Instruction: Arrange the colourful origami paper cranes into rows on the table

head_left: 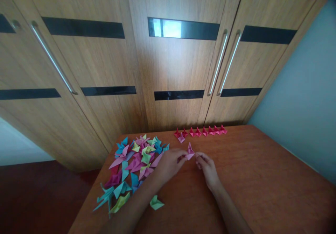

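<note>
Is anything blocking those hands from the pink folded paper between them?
Nothing visible stands in the way: the left hand holds the pink folded paper, and the right hand is at its other side, perhaps touching it.

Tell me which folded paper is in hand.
The pink paper pinched by the left hand, with the right hand right beside it; the other folded pieces lie on the table.

Pink origami (190, 154) — between both hands (170, 162) (208, 170)
</note>
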`<state>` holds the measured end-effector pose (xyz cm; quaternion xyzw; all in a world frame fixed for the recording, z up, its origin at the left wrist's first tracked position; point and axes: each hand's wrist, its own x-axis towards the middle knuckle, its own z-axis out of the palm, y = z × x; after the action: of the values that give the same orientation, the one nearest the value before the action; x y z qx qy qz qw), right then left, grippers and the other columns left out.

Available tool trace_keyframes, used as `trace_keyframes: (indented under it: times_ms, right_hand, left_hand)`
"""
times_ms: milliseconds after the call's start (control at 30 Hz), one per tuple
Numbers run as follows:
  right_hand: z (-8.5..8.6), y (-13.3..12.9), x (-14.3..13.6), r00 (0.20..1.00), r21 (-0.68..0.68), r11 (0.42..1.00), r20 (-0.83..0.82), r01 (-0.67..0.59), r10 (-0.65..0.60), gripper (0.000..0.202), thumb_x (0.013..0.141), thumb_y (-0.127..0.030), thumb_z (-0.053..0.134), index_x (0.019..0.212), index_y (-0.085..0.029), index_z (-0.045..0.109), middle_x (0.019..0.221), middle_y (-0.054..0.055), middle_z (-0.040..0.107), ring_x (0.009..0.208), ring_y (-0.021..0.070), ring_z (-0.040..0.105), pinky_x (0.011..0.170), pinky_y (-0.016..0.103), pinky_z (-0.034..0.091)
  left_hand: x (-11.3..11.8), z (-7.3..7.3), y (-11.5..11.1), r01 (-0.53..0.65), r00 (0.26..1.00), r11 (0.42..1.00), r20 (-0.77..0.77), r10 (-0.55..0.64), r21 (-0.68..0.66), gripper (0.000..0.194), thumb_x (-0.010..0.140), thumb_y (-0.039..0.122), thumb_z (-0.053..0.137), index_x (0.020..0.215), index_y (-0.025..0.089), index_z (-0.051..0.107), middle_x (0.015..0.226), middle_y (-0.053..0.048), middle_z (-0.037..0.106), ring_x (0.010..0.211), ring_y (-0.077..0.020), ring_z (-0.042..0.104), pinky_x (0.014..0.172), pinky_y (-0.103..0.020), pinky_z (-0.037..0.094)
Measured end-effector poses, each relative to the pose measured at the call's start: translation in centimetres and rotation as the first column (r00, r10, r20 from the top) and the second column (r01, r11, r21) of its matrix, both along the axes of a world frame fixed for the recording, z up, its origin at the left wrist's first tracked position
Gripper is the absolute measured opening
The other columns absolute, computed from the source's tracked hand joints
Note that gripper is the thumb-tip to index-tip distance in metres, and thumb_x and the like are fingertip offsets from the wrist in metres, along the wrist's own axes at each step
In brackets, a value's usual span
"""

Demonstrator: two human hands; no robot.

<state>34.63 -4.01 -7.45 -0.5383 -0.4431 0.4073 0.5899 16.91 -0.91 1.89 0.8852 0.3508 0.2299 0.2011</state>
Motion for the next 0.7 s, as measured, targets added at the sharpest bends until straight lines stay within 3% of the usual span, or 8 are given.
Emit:
trace_keyframes:
  times_ms: [100,333,500,700]
  right_hand:
    - [-1.0,0.6,0.8,0.98,0.023,0.994,0.166,0.107,-0.109,0.029,0.078,-0.045,0.054,0.081,-0.018,0.064,0.065,0.0,0.06,0.056,0.0147,0.052,0.051,0.024,0.039]
    - [-1.4,0.8,1.1,0.876,0.033,0.993,0.469,0.111,-0.113,0.026,0.083,-0.037,0.046,0.082,-0.019,0.066,0.068,0.002,0.065,0.062,0.0174,0.058,0.059,0.026,0.044]
    - [-1.3,0.8,1.0,0.853,0.046,0.995,0.512,0.091,-0.102,0.028,0.083,-0.033,0.044,0.086,-0.02,0.068,0.073,0.003,0.068,0.063,0.0168,0.06,0.061,0.025,0.045]
    - [-1.4,0.9,1.0,0.839,0.028,0.995,0.535,0.095,-0.095,0.027,0.082,-0.031,0.044,0.086,-0.021,0.069,0.074,0.002,0.069,0.063,0.0167,0.061,0.06,0.025,0.045]
  left_hand:
    - [2.8,0.1,2.6,-0.004,0.976,0.995,-0.218,0.027,0.104,0.022,0.092,0.025,0.044,0.1,0.02,0.065,0.099,-0.004,0.07,0.091,-0.0161,0.063,0.081,-0.024,0.047]
    - [7.8,-2.1,7.0,-0.051,0.914,0.994,-0.396,0.085,0.096,0.025,0.094,0.024,0.041,0.098,0.015,0.064,0.098,-0.012,0.067,0.093,-0.0222,0.063,0.081,-0.035,0.049]
    - [9.2,-4.1,8.7,-0.123,0.853,0.99,-0.503,0.138,0.062,0.031,0.089,0.031,0.053,0.116,0.015,0.054,0.115,-0.009,0.057,0.097,-0.0205,0.059,0.081,-0.041,0.051]
    - [9.7,-5.1,9.8,-0.163,0.822,0.985,-0.545,0.164,0.05,0.031,0.089,0.031,0.053,0.116,0.016,0.053,0.117,-0.009,0.056,0.098,-0.0204,0.059,0.082,-0.041,0.051]
